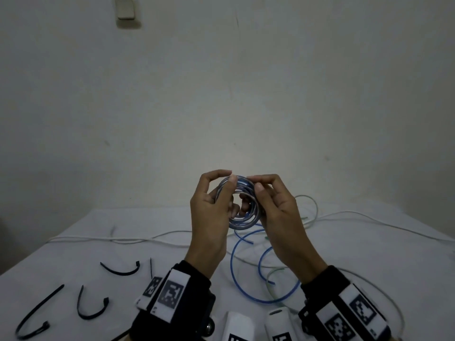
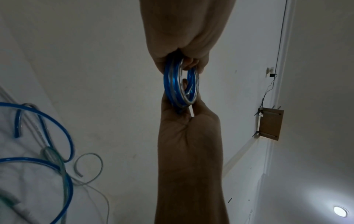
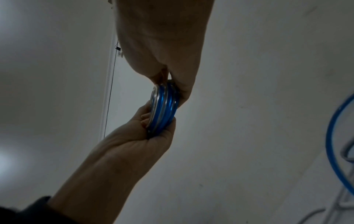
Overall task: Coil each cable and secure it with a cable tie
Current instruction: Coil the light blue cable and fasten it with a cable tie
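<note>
On the far left of the white table (image 1: pixel 73 244) I saw loose black cable ties: a long one (image 1: pixel 37 313) bent into a hook at the near edge, a U-shaped one (image 1: pixel 91 306) just right of it, and a shallower curved one (image 1: pixel 121 269) farther back. A thin black strip (image 1: pixel 151 267) lay beside that last tie, near my left wristband.

My left hand (image 1: pixel 212 212) was raised above the table with its fingers curled, thumb and fingertips gripping the left side of the blue-and-clear coil (image 1: pixel 242 203). In the left wrist view the coil (image 2: pixel 181 86) stood edge-on between the two hands, several turns stacked tightly together, with one fingertip poking through its middle.

My right hand (image 1: pixel 275 205) held the opposite side of the coil, its thumb and forefinger pinching the top turns and the other fingers curled behind. The right wrist view showed the coil (image 3: pixel 164 107) wedged between both palms.

Below and right of the hands, the blue cable (image 1: pixel 246 274) trailed down in big open loops on the table, one free end near the middle. A pale greenish cable (image 1: pixel 310 210) curled behind my right hand, and a white cable (image 1: pixel 384 222) ran off toward the right edge. I could not tell whether the loose blue loops joined the coil.
</note>
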